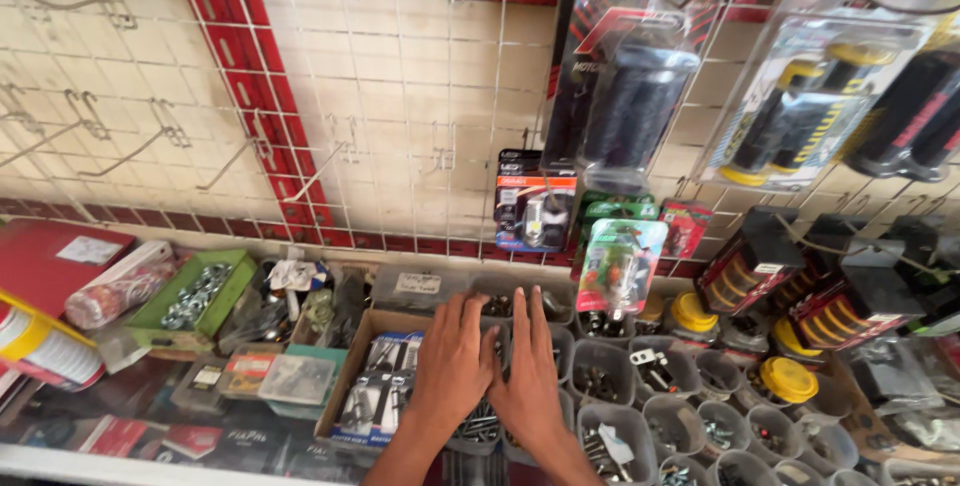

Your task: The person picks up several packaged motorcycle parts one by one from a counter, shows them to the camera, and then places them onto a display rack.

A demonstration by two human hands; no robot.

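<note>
My left hand (453, 363) and my right hand (527, 369) lie side by side, palms down, fingers spread, over a row of small clear plastic tubs (600, 366) filled with bolts and small metal parts. The left hand's fingers rest at the edge of a cardboard box (372, 324) holding packaged parts (385, 386). The right hand's fingers reach toward a tub of dark metal pieces (497, 304). Nothing is visibly gripped in either hand; what lies under the palms is hidden.
A white wire grid (400, 96) with empty hooks covers the wall. Blister packs of handlebar grips (630, 96) and bulbs (535, 201) hang right. A green tray of nuts (195, 296), a red box (50, 261) and yellow-capped jars (790, 378) sit on the counter.
</note>
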